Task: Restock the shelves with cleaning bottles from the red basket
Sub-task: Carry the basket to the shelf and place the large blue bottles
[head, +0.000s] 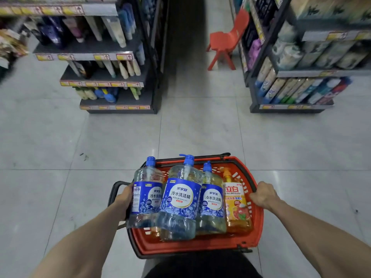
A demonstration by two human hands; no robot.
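Note:
I carry a red basket (255,227) low in front of my body. Three clear bottles with blue labels and blue pump caps stand in it: left bottle (147,195), middle bottle (181,199), right bottle (211,201). An orange bottle (236,205) stands beside them on the right. My left hand (124,197) grips the basket's left side, partly hidden behind the left bottle. My right hand (264,194) grips the basket's right rim.
A shelf unit (112,81) of bottles and tubes stands ahead on the left. Another stocked shelf unit (297,77) stands on the right. A red plastic chair (226,41) stands in the aisle between them. The floor (200,127) is pale tile.

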